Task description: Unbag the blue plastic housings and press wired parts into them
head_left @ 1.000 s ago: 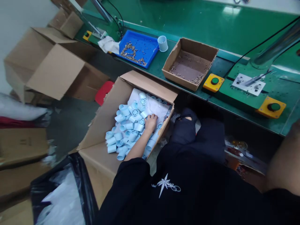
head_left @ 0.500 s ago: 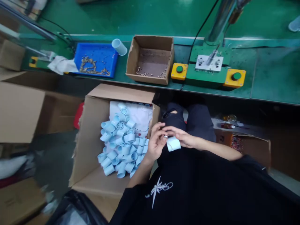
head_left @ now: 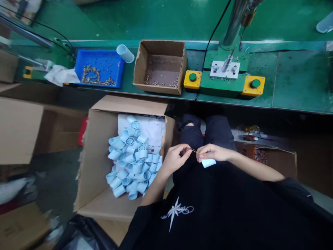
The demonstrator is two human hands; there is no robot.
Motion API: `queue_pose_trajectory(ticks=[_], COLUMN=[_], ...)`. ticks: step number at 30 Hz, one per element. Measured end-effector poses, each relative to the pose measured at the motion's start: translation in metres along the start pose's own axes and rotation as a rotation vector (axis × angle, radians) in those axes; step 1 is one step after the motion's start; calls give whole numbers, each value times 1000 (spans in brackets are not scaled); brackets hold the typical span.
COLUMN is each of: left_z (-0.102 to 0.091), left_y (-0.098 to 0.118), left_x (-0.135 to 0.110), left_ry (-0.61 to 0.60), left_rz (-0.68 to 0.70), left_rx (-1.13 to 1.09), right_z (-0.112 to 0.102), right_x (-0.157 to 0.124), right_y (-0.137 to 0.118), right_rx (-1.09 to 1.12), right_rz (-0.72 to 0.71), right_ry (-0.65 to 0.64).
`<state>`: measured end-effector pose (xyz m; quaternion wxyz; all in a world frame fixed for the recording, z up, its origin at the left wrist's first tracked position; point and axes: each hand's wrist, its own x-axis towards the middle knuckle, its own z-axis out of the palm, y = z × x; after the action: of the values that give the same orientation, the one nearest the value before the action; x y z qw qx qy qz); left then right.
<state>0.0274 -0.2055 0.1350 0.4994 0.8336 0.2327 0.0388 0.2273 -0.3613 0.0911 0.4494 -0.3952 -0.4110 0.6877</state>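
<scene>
Over my lap, my right hand (head_left: 214, 152) grips a short light-blue plastic cylinder (head_left: 208, 163), which hangs below the fingers. A thin yellowish wire (head_left: 195, 151) runs from its fingertips across to my left hand (head_left: 177, 159). There, thumb and fingers pinch the wire's other end. Anything small attached at that end is mostly hidden by the fingers. To the left of my left hand, a large cardboard box (head_left: 95, 156) holds a pile of similar light-blue cylinders (head_left: 130, 161), some showing spoked inner ends.
On the green bench stand a blue tray (head_left: 104, 57) of small metal parts, a pale cup (head_left: 125, 53), and a small cardboard box (head_left: 160, 85). A press fixture (head_left: 225, 69) sits between two yellow button boxes (head_left: 192, 80). Another open carton (head_left: 282, 158) lies at right.
My hands have drawn apart, the right one moving right with the cylinder, and a wire now shows stretched between them. The camera view has shifted slightly.
</scene>
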Motion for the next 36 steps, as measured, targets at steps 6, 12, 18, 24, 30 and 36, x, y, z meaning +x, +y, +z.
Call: queue_pose_trajectory(ticks=[6,12,18,24,30,36], left_z=[-23,-16,-21,-37,-45,-45], left_y=[9,13,10,7,3,27], left_x=[9,17,19,33,39,30], left_ry=[-285,-139,-25,-64,27,64], left_rz=[140,213,401,429,341,354], left_rx=[429,422,404,271,56,-126], right_z=[-27,-32,-28,-21,-24,-18], right_x=[-15,-17,-18,-7,-14,-22], right_y=[-10,-6,0,11,15,3], right_rx=[-282,-141,58,191,248,-247], right_rz=[-81,-184,-161,-136,-195,-511], right_ry=[-18,220,272,420,247,455])
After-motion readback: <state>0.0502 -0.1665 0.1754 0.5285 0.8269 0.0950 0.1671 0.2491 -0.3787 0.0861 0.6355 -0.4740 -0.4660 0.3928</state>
